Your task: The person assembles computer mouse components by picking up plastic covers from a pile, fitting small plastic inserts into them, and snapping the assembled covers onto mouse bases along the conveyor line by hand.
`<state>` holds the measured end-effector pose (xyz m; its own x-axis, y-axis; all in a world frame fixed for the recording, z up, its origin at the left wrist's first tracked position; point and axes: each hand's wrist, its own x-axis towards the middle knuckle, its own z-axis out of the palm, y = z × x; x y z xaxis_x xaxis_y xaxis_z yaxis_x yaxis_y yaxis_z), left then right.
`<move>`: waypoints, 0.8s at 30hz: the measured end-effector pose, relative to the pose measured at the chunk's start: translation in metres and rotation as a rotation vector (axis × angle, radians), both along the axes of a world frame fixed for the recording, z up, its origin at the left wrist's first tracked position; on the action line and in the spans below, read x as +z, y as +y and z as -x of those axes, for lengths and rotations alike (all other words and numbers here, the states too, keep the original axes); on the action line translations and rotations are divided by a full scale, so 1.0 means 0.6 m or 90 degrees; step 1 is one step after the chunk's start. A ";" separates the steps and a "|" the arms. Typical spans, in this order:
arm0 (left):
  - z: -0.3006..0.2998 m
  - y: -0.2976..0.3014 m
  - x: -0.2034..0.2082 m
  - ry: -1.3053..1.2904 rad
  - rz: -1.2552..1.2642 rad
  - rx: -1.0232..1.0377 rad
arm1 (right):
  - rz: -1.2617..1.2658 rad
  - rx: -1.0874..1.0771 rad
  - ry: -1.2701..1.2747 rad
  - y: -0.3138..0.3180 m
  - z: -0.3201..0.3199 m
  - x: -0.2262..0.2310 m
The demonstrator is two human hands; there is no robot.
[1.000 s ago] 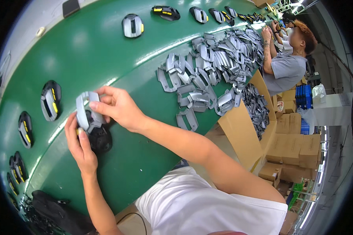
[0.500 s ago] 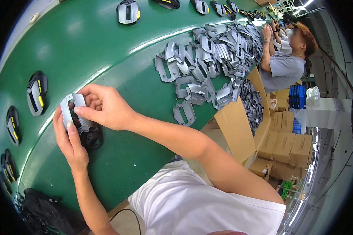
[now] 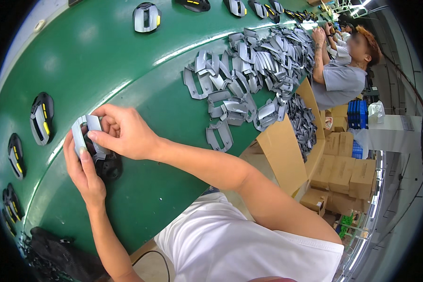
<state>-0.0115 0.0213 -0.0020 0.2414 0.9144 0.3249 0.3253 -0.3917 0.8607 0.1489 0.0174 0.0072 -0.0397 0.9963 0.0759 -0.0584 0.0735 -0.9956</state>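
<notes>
Between my hands is a grey-and-black plastic housing, tilted, its light grey frame with a long slot on the upper side and a dark rounded base below. My left hand wraps the housing from the left and below, thumb against the frame. From the right, my right hand grips the frame's upper end, its thumb on the grey surface and the other fingers curled. The fingertips behind the housing are hidden. A black housing with yellow strips lies just beyond my hands.
Loose grey frames are heaped to the right on the green table. An open cardboard box with more grey parts stands at the edge. Housings line the far green strip. A co-worker is at the right; a black bag lies lower left.
The housings on the far green strip have shifted leftward and, at the left, toward me. My hands keep nearly the same hold on the housing, which has moved only slightly.
</notes>
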 end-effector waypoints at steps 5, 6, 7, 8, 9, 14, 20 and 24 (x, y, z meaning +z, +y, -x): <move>-0.004 -0.003 0.002 -0.019 0.000 0.018 | -0.016 -0.014 -0.007 -0.001 0.001 0.005; -0.004 -0.003 0.002 -0.018 -0.002 0.018 | -0.024 -0.012 -0.011 -0.002 0.001 0.005; -0.003 -0.003 0.003 -0.015 -0.005 0.021 | -0.026 -0.012 -0.011 -0.002 0.000 0.005; -0.002 -0.004 0.003 -0.011 -0.009 0.025 | -0.021 -0.004 -0.016 -0.003 -0.001 0.005; -0.004 -0.003 0.002 -0.013 -0.014 0.025 | -0.019 0.005 -0.023 -0.001 -0.004 0.005; -0.008 -0.008 0.000 -0.014 -0.030 0.038 | -0.020 0.006 -0.037 -0.008 -0.006 0.007; -0.001 -0.009 -0.003 -0.004 -0.048 0.051 | -0.010 0.004 0.013 -0.007 0.000 -0.008; 0.002 -0.005 -0.006 0.013 -0.075 0.054 | 0.077 -0.031 0.061 0.004 -0.010 0.004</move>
<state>-0.0125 0.0182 -0.0055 0.1728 0.8878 0.4266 0.3788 -0.4597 0.8032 0.1548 0.0196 0.0096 0.0110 0.9990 -0.0433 -0.1523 -0.0411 -0.9875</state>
